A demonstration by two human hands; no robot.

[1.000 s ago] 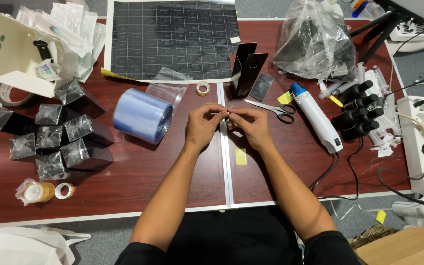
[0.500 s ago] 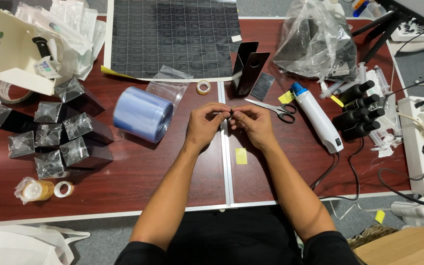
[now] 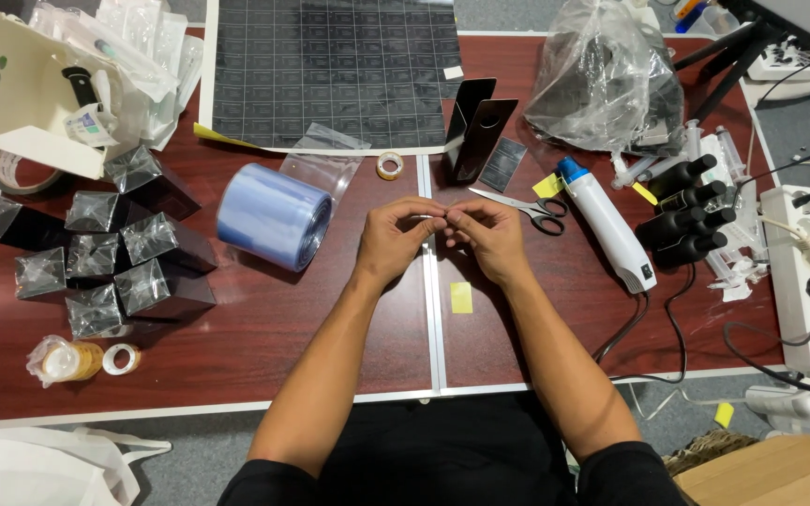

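Left hand: [image 3: 394, 242] curled over the table's middle seam, thumb and forefinger pinched toward the other hand's fingertips.
Right hand: [image 3: 487, 239] mirrors it, fingertips meeting the left's; the fingers are closed in a fine pinch, but what sits between them is too small to make out.
Held piece: something tiny or thin at the meeting point of the fingertips, above the table seam [image 3: 431, 309]; its kind cannot be told.
Yellow sticky strip: [image 3: 461, 297] lies flat just nearer than the right hand, untouched.
Scissors: [image 3: 522, 205] lie just beyond the right hand, blades pointing left.
Heat gun: [image 3: 608, 225] white with a blue nozzle, to the right of the scissors, cord trailing toward the near edge.
Blue film roll: [image 3: 275, 215] on its side, left of the left hand.
Small tape ring: [image 3: 389, 166] beyond the hands, near the black gridded mat [image 3: 330, 70].
Wrapped black boxes: [image 3: 114, 253] clustered at the far left.
Doing it well: I judge that light, even pressure from both pinches, wrists kept low over the table, would keep so small a piece from slipping or tearing.
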